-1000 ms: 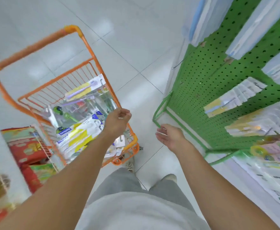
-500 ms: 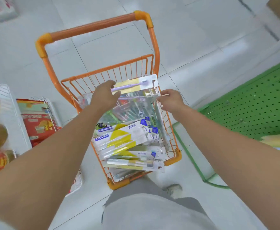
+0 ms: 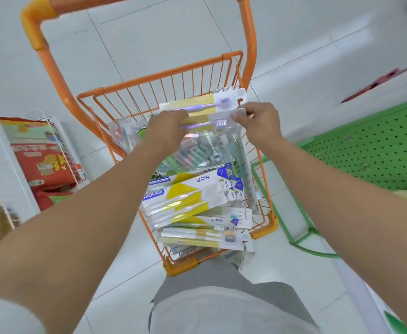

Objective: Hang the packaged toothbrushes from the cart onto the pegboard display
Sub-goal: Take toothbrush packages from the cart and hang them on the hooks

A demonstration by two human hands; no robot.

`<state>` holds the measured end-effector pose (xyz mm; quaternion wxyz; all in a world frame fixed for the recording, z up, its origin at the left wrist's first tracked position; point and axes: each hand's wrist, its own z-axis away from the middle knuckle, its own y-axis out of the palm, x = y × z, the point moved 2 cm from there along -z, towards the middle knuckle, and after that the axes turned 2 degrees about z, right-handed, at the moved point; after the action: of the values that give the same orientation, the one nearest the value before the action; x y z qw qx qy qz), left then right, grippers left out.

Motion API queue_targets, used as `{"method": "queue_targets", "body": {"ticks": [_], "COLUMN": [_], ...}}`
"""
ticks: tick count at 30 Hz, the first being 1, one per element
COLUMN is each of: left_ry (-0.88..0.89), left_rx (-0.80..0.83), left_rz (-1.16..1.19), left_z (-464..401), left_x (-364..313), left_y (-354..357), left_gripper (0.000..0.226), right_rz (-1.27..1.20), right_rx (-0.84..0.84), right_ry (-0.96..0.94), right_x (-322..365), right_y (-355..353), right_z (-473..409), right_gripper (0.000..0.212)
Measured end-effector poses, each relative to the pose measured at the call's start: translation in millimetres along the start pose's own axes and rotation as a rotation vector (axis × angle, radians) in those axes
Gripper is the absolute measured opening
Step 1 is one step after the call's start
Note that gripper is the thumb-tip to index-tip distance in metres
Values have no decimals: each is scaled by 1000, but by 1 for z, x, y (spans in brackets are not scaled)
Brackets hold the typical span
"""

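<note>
Toothbrush packs (image 3: 197, 198) in orange cart (image 3: 164, 75) on pale tiled floor (image 3: 149, 32), beside green pegboard (image 3: 371, 150)

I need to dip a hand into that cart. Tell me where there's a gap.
Only the far left corner of the orange wire cart, behind the left hand, shows bare wire. Elsewhere clear-packed toothbrushes crowd it edge to edge, and both hands, the right hand included, grip the yellow-and-purple packs.

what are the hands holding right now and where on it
Both grip purple toothbrush packs over the cart: left hand at the handle end, right hand at the hang-hole end.
</note>
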<state>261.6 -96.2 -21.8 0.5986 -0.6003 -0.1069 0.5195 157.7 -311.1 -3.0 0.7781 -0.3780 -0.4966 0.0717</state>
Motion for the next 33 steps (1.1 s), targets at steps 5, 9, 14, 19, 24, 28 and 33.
{"method": "queue_targets", "body": {"ticks": [5, 9, 14, 19, 24, 28, 33], "left_ry": [1, -138, -268, -350, -373, -381, -363], "left_rx": [-98, -156, -148, -126, -135, -169, -233], "left_rz": [160, 250, 371, 497, 560, 628, 779], "left_z": [-4, 2, 14, 19, 19, 22, 25], "left_x": [-2, -5, -4, -6, -6, -8, -25], "left_y": [-26, -38, -31, -21, -15, -11, -17], "left_gripper": [14, 17, 16, 25, 26, 14, 18], "right_rz": [-179, -17, -34, -7, 98, 28, -685], "right_rx": [-114, -10, -92, -109, -159, -201, -62], "right_ry": [130, 445, 612, 559, 440, 349, 353], "right_x": [10, -7, -9, -6, -10, -6, 8], "right_y": [-15, -1, 11, 13, 14, 7, -25], "right_z": [-25, -35, -42, -58, -61, -57, -14], "right_gripper": [24, 37, 47, 37, 27, 12, 17]}}
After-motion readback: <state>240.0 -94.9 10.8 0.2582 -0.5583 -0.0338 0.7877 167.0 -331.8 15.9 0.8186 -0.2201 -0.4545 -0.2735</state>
